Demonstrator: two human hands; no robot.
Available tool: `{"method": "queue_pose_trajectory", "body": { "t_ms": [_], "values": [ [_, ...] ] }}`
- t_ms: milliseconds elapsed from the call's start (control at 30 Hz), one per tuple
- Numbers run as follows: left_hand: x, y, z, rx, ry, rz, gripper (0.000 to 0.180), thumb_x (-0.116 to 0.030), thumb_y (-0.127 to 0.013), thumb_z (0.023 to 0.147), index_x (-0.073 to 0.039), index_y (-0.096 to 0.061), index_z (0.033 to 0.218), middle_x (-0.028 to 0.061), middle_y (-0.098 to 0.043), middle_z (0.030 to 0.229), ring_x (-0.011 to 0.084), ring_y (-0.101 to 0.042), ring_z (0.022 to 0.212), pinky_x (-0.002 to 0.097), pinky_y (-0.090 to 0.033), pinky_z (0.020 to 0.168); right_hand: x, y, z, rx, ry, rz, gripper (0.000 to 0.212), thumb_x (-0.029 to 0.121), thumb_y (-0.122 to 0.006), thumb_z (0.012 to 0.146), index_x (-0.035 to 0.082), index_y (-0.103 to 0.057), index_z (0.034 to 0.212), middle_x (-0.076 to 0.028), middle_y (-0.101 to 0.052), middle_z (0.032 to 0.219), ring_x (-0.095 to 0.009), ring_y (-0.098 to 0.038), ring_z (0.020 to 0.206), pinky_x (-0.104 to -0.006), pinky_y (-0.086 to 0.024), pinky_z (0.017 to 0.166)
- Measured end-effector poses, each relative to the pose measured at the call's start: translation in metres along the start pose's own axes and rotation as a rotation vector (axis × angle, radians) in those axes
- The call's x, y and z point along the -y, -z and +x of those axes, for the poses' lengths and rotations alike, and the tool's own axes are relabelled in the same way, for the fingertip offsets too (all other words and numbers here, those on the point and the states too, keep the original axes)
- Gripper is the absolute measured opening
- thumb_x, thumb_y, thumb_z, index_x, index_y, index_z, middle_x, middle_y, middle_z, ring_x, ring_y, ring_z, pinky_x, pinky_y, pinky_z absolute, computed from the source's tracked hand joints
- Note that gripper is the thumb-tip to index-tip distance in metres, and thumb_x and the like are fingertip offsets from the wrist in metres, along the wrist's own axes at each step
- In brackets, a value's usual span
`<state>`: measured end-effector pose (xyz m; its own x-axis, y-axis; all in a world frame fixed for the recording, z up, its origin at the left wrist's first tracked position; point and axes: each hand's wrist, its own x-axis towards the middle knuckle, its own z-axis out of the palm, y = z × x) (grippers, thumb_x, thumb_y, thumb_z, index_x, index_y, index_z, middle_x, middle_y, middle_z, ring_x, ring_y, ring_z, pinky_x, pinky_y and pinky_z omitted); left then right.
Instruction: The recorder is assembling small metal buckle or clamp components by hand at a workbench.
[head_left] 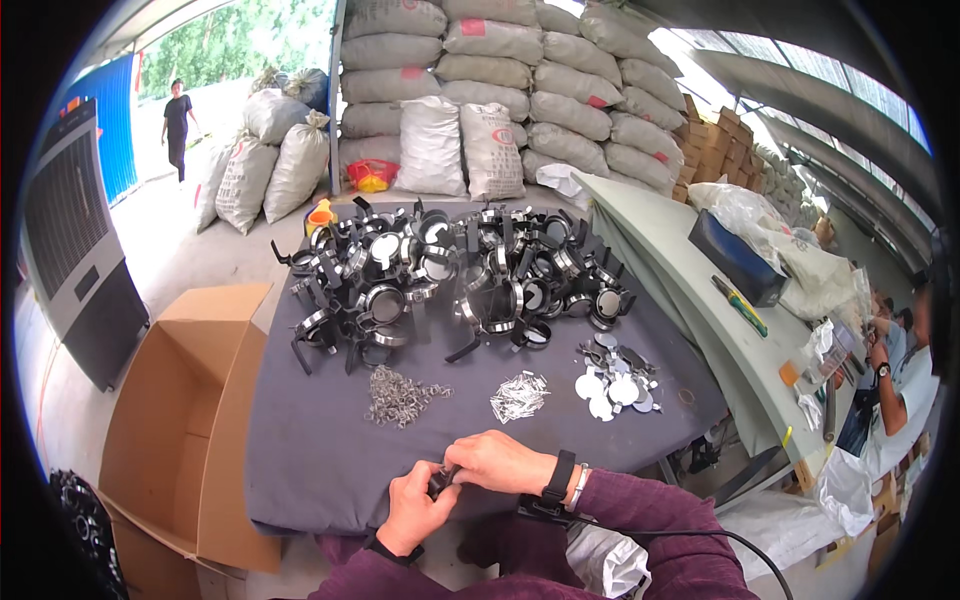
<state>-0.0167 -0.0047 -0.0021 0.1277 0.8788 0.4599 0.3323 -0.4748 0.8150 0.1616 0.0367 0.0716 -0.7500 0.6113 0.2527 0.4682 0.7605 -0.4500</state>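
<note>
My left hand (412, 508) and my right hand (500, 462) meet above the table's near edge, fingers pinched together around a small dark part (440, 483). The fingers cover most of it, so its kind cannot be made out. Beyond them on the grey cloth lie three small heaps: wire-like metal pieces (392, 396), thin silvery pins (519, 397) and flat round metal discs with tabs (618, 383). Behind these spreads a large pile of steel collars with black handles (383, 303), several with round lids.
An open cardboard box (180, 420) stands left of the cloth-covered table (300, 440). Another table (660, 240) at the right holds a blue box (735, 258) and pliers (740, 306); a person (895, 390) sits beyond it. Stacked sacks (490, 70) line the back. Someone (177, 130) walks outside.
</note>
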Motion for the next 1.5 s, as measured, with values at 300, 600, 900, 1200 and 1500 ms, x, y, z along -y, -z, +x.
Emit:
{"method": "queue_pose_trajectory", "body": {
  "t_ms": [300,600,900,1200,1500],
  "values": [
    [0.004,0.002,0.003,-0.024,-0.047,0.035,0.024,-0.012,-0.073,0.073,-0.005,-0.054,0.086,0.0092,-0.059,0.059,0.0283,-0.062,0.051,0.0366,-0.047,0.047,-0.01,0.002,0.011,-0.033,0.097,0.057,0.02,0.014,-0.071,0.073,0.005,-0.057,0.085,-0.009,-0.062,0.076,-0.031,-0.063,0.073,-0.0402,-0.05,0.062],
    [0.005,-0.011,0.007,-0.049,-0.036,0.09,0.026,-0.018,-0.073,0.076,-0.005,-0.057,0.09,0.0154,-0.063,0.068,0.0328,-0.064,0.059,0.0389,-0.049,0.052,-0.007,-0.009,-0.01,-0.157,-0.021,-0.052,0.019,0.02,-0.065,0.078,0.006,-0.056,0.088,-0.011,-0.06,0.08,-0.033,-0.062,0.08,-0.0429,-0.05,0.067],
    [0.004,-0.007,0.012,-0.01,-0.068,0.057,0.018,-0.009,-0.068,0.078,-0.001,-0.054,0.085,0.0154,-0.061,0.064,0.0293,-0.06,0.055,0.0378,-0.045,0.053,-0.014,-0.014,-0.005,-0.229,0.0,0.034,0.02,0.015,-0.068,0.072,0.004,-0.053,0.08,-0.01,-0.059,0.073,-0.033,-0.059,0.073,-0.0435,-0.044,0.06],
    [-0.013,-0.004,0.004,0.018,0.021,0.219,0.027,-0.026,-0.071,0.081,-0.005,-0.056,0.09,0.0189,-0.063,0.073,0.0379,-0.065,0.067,0.0441,-0.048,0.056,-0.008,-0.014,-0.015,-0.202,-0.102,0.003,0.021,0.022,-0.068,0.076,0.007,-0.059,0.086,-0.012,-0.062,0.079,-0.032,-0.063,0.076,-0.0396,-0.049,0.064],
    [-0.013,0.029,0.048,0.367,0.722,-0.411,0.017,-0.019,-0.061,0.09,-0.002,-0.06,0.088,0.0101,-0.063,0.068,0.0133,-0.054,0.049,0.0267,-0.042,0.045,-0.048,-0.038,-0.105,-0.938,-0.638,0.286,0.016,0.008,-0.07,0.08,0.0,-0.056,0.078,-0.006,-0.055,0.062,-0.012,-0.049,0.056,-0.0286,-0.042,0.054]
  ]
}}
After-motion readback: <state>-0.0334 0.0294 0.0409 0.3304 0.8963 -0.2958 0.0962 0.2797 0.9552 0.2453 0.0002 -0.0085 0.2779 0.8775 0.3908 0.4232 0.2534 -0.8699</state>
